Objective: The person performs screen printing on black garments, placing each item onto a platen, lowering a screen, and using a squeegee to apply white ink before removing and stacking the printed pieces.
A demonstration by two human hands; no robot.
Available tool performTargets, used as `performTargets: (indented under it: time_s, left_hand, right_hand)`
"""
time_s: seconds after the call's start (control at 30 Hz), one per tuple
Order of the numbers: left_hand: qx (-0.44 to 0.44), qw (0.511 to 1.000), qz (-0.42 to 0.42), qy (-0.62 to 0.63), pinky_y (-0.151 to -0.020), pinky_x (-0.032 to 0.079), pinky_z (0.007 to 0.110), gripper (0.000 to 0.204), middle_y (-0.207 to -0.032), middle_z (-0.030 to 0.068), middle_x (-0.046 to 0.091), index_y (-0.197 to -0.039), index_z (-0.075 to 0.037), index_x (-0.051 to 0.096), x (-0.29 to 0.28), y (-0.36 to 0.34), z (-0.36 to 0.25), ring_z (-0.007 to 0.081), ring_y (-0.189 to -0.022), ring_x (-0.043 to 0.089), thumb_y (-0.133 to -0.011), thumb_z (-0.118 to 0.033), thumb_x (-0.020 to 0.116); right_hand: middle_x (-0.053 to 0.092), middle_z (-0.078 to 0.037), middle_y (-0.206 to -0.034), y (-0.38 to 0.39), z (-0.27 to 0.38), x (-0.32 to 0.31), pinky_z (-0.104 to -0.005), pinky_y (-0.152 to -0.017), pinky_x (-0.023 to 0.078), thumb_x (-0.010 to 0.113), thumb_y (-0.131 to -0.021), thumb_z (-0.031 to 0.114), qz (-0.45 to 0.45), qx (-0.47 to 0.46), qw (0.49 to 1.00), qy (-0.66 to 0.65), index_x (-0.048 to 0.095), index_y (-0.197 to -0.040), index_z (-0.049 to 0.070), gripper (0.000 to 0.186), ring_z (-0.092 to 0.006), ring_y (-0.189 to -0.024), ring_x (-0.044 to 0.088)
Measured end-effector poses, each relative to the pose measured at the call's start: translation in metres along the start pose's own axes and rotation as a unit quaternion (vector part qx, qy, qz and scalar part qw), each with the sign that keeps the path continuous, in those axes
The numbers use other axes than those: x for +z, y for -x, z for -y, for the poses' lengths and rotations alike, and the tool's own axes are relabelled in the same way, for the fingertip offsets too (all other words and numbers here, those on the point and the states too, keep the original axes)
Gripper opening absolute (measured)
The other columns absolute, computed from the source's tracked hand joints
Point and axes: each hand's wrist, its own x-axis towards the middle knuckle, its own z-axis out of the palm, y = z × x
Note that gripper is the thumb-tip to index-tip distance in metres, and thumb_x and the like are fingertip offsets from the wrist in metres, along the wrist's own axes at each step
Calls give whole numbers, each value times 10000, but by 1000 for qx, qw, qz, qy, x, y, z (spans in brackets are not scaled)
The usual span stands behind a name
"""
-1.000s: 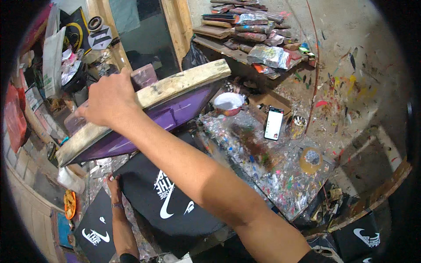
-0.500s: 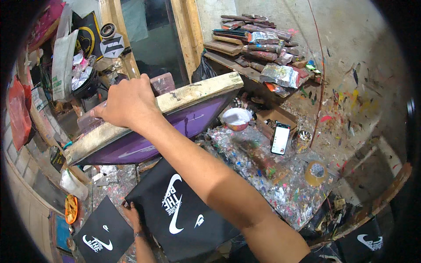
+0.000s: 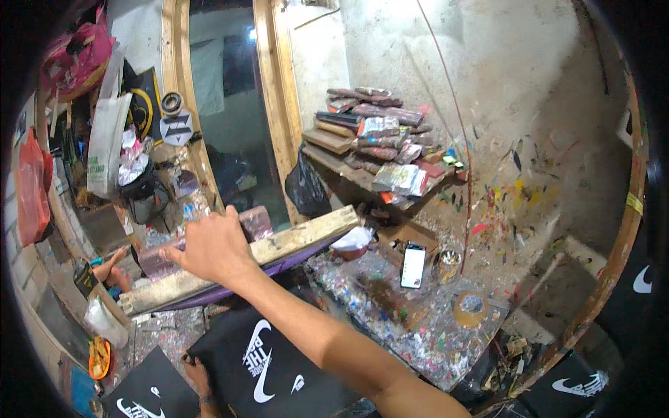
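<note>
My right hand (image 3: 217, 249) is closed around the pale wooden rail of a screen-printing frame (image 3: 306, 235), which it holds raised on edge. A strip of the frame's purple mesh (image 3: 289, 259) shows below the rail. Beneath the frame lies a black sheet (image 3: 226, 362) with white printing, partly hidden by my right forearm. At that sheet's left edge, my left hand (image 3: 198, 376) has its fingers closed on the border. A second black printed sheet (image 3: 164, 380) lies to the left of this hand.
A phone (image 3: 413, 266), a tape roll (image 3: 471, 307) and a white bowl (image 3: 352, 240) sit on the paint-spattered table (image 3: 418, 341). Stained squeegees and packets (image 3: 390, 132) crowd a back shelf. An orange dish of food (image 3: 100, 357) is at left. Another person's limb (image 3: 111, 268) shows beyond the frame.
The view has tilted upward, so things sit lower in the picture. The frame now appears more edge-on, with less purple mesh showing. Both hands keep their holds.
</note>
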Motion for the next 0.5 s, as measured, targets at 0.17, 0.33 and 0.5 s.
performTargets:
  time_s: [0.17, 0.33, 0.5]
  left_hand:
    - [96, 987, -29, -130, -979, 468, 443, 439, -1202, 287, 631, -1339, 52, 469, -10, 11, -8, 382, -1095, 637, -908, 46, 554]
    - [98, 985, -9, -140, -981, 464, 435, 424, -1200, 270, 633, -1338, 33, 483, -14, 16, -21, 367, -1105, 635, -920, 48, 555]
    - [59, 994, -8, -94, -973, 467, 420, 401, -1206, 253, 636, -1349, 22, 478, -11, 12, -10, 359, -1106, 634, -956, 10, 557]
  right_hand:
    - [726, -166, -764, -2, -3, 7, -456, -810, 409, 593, -892, 646, -22, -7, 1000, -11, 769, -792, 49, 631, -311, -763, 715]
    - [725, -137, -727, -20, -9, 1, -446, -816, 426, 617, -879, 634, -4, -2, 1000, -27, 776, -781, 64, 599, -285, -744, 719]
    - [729, -131, -736, -26, -13, 8, -447, -834, 419, 640, -864, 635, 8, 7, 999, -43, 783, -798, 61, 595, -281, -758, 723]
